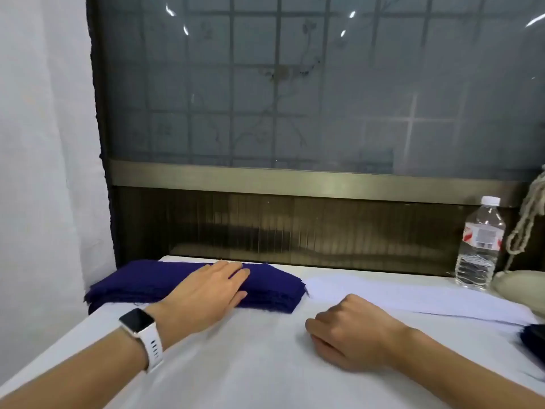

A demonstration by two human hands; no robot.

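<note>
A left grip (206, 290), a bare hand with straight fingers held together, is laid flat, palm down, on a stack of folded dark blue cloths (138, 278); the grip is released and nothing is grasped by it. The stack is found directly under this grip and reaches out to both sides of it, at the far left corner of a desk (250, 370) covered in white fabric. Part of the stack's top is hidden by the hand, and the number of cloths cannot be counted from the frayed edges. A white smartwatch (138, 323) is worn on the wrist behind the left grip. The right grip (351, 332) is rested on the white desk cover, well apart from the stack and nearer the viewer; it is clenched, with the fingers curled in under the palm. Its fingertips are hidden, and nothing is seen held in it. Just beyond the right grip a paler white sheet (413, 295) is spread flat. Further to that grip's right, a clear water bottle (479, 246) with a white cap is stood upright, its label too blurred to be read. Beside the bottle, a knotted cream cord (528, 219) and a pale rounded object (519, 283) are cut off by the picture's edge, as is a dark blue shape (535, 338) closer to the right grip, which cannot be identified. Beyond both grips a frosted glass panel (295, 84) with a faint grid is seen, and a white curtain (44, 143) is hung to the left of the left grip.
</note>
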